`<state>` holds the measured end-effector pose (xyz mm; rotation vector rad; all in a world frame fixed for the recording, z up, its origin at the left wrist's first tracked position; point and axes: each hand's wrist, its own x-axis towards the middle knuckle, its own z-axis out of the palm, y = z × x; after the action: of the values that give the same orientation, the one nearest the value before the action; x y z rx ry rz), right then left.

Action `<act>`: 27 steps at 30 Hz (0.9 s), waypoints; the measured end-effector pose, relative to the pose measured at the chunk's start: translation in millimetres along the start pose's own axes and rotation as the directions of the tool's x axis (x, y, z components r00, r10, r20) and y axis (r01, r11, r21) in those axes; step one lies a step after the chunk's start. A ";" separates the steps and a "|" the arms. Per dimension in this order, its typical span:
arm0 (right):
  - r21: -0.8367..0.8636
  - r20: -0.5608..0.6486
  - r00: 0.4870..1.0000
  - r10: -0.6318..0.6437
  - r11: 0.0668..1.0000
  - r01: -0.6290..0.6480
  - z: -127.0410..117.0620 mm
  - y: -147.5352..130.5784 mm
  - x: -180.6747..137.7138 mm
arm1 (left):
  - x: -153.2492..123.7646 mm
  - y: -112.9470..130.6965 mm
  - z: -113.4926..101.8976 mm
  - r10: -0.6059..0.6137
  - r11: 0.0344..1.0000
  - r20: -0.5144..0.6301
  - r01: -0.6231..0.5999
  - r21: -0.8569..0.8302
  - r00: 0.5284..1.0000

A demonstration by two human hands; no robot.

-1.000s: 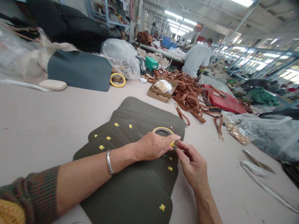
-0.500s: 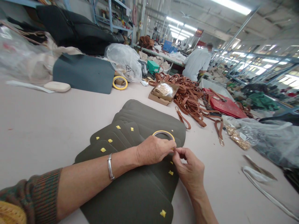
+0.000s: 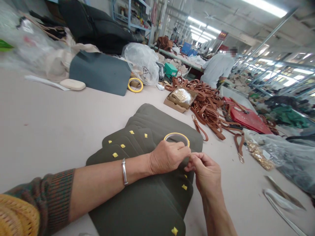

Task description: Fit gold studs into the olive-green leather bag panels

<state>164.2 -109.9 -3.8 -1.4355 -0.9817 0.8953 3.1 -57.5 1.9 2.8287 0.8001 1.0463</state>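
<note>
My left hand (image 3: pixel 169 156) is closed on a roll of yellow tape (image 3: pixel 186 137), whose ring stands up behind my knuckles. My right hand (image 3: pixel 207 169) meets it with thumb and forefinger pinched together; whatever lies between those fingertips, perhaps the tape's end, is too small to make out. Both hands are over a fanned stack of dark olive panels (image 3: pixel 137 200) with rounded corners. Small yellow tape pieces, such as one near the lower corner (image 3: pixel 174 231) and one by my right wrist (image 3: pixel 184 187), are stuck on the panels.
Beyond the stack lie a grey-blue sheet (image 3: pixel 100 73), another yellow tape roll (image 3: pixel 135 85) and an open cardboard box (image 3: pixel 176 104) of gold-coloured parts. Brown straps (image 3: pixel 209 111) are heaped at the right, near a red piece (image 3: pixel 251 118) and plastic bags. A person (image 3: pixel 216 70) stands farther back.
The whole view has shifted, so things sit farther right in it. My two hands stay together at the tape roll, with the right fingers slightly turned.
</note>
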 end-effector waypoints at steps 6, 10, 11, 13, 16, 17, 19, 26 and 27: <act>0.027 -0.079 0.989 0.125 0.992 -0.123 -24.7 8.3 11.9 | -0.5 -0.1 3.9 0.017 0.997 0.099 -0.024 0.067 0.995; -0.128 -0.038 0.990 0.133 0.982 -0.137 -31.9 12.3 15.0 | -2.1 -1.0 10.7 -0.022 0.992 0.248 -0.010 0.128 0.969; -0.170 -0.029 0.992 0.125 0.977 -0.128 -31.6 13.1 14.8 | -2.6 -0.5 11.8 -0.034 0.991 0.275 -0.003 0.131 0.961; -0.251 -0.018 0.995 0.099 0.963 -0.100 -30.0 14.2 13.4 | -3.6 0.9 13.4 -0.047 0.992 0.299 0.009 0.129 0.953; -0.385 0.010 0.999 0.048 0.922 -0.041 -27.8 15.6 10.8 | -4.5 2.5 14.9 -0.048 0.993 0.293 0.013 0.120 0.955; -0.439 0.019 1.000 0.025 0.899 -0.014 -27.0 16.0 10.2 | -4.5 2.8 15.3 -0.047 0.993 0.291 0.014 0.117 0.956; -0.549 0.023 0.999 -0.044 0.834 0.050 -24.9 16.8 9.9 | -4.1 2.9 15.9 -0.046 0.994 0.294 0.014 0.111 0.955; -0.684 -0.016 0.982 -0.188 0.718 0.127 -19.2 17.8 11.7 | -3.1 3.4 13.0 -0.092 0.992 0.343 0.055 0.117 0.935; -0.650 -0.041 0.986 -0.163 0.754 0.098 -20.5 18.3 10.3 | -3.2 3.5 12.1 -0.096 0.991 0.345 0.058 0.121 0.934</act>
<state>188.5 -108.3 -20.3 -1.9352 -1.3812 0.3711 10.1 -60.2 -8.8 2.9165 0.9422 0.4766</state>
